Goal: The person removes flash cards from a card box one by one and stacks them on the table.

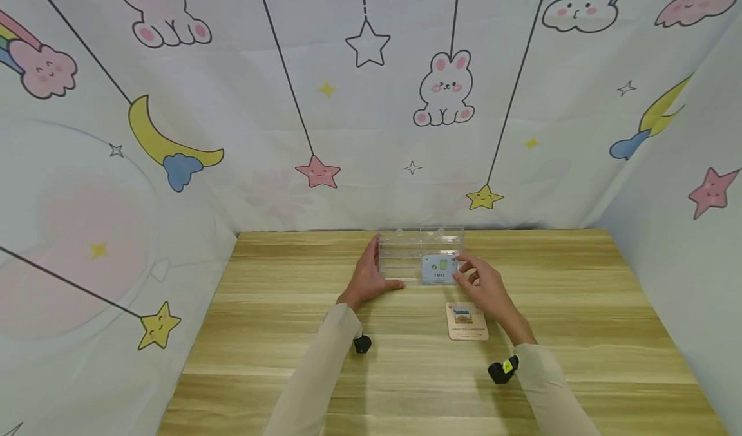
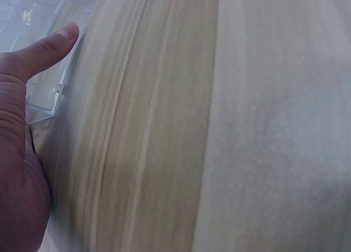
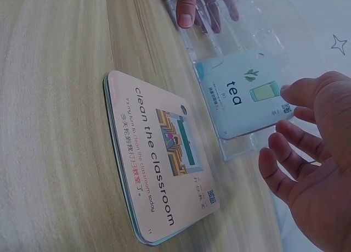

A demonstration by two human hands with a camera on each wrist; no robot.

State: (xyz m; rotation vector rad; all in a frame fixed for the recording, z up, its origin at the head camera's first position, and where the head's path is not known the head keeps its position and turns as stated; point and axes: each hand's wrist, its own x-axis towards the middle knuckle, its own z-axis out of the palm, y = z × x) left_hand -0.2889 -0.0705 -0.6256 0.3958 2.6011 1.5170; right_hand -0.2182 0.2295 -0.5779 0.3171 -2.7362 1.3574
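Observation:
A clear plastic card rack (image 1: 400, 272) with rows of slots stands near the back edge of the table. My left hand (image 1: 371, 276) grips its left end, thumb along the front edge and fingers at the side; in the left wrist view the thumb (image 2: 52, 50) overlaps the rack's edge. A pale blue card (image 3: 241, 95) printed "tea", with a glass and leaves, leans in the front right part of the rack. At the card's right edge is my right hand (image 1: 484, 286), one fingertip near the QR code and the other fingers loosely bent.
On the table (image 1: 278, 333), in front of the rack, lies a small stack of rounded cards (image 1: 467, 322), its top one pink and reading "clean the classroom". White cartoon-printed fabric (image 1: 371, 114) rises behind the table and along both sides.

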